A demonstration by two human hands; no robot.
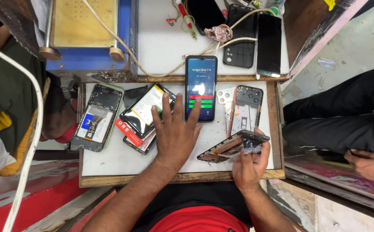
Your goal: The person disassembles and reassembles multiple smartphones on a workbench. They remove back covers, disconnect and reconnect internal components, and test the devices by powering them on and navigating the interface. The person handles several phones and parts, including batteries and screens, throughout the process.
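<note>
Left hand [175, 131] spread wide, a fingertip on the lit black smartphone [200, 87]; right hand [250, 163] beside it grips a cracked, opened phone body [232, 147] above the white bench [122, 157].

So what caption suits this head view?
Left hand touches a lit phone; right hand holds an opened phone over a cluttered tray.

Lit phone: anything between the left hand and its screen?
Nothing visible. The left hand lies flat on the tray, one fingertip already at the lit phone. The right hand holds an opened phone off to the side.
</note>
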